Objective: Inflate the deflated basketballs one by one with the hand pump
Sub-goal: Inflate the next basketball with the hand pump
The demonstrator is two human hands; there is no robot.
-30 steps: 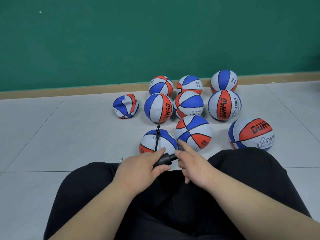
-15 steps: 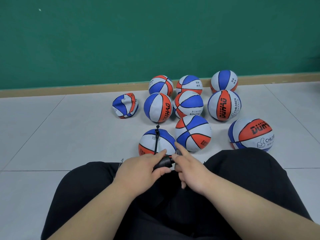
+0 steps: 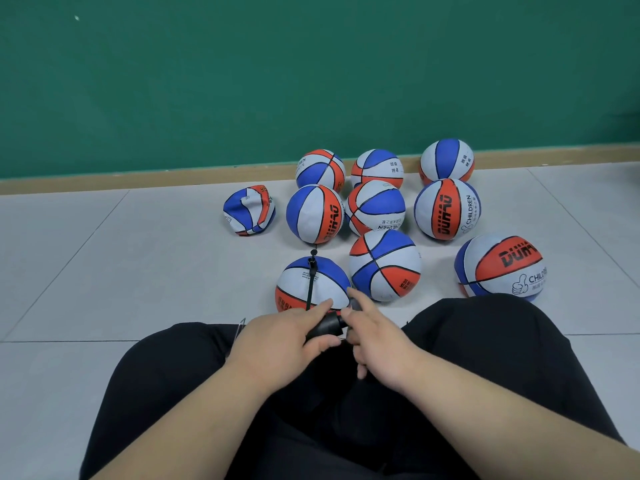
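My left hand (image 3: 280,344) grips the black hand pump (image 3: 327,326) over my lap. My right hand (image 3: 375,336) pinches the pump's other end, index finger stretched forward. A thin black hose (image 3: 310,282) runs from the pump up to the top of the nearest basketball (image 3: 304,284), blue, white and orange, on the floor just beyond my hands. One crumpled, deflated ball (image 3: 249,210) lies at the far left of the group. Most of the pump's body is hidden under my fingers.
Several round basketballs stand in rows toward the green wall (image 3: 311,71), among them one (image 3: 384,265) right of the hosed ball and a larger one (image 3: 500,268) by my right knee. My black-trousered legs (image 3: 485,358) are crossed on the grey tiled floor (image 3: 121,271).
My right hand has slid left toward my left hand, closing the gap along the pump. The balls have kept their places.
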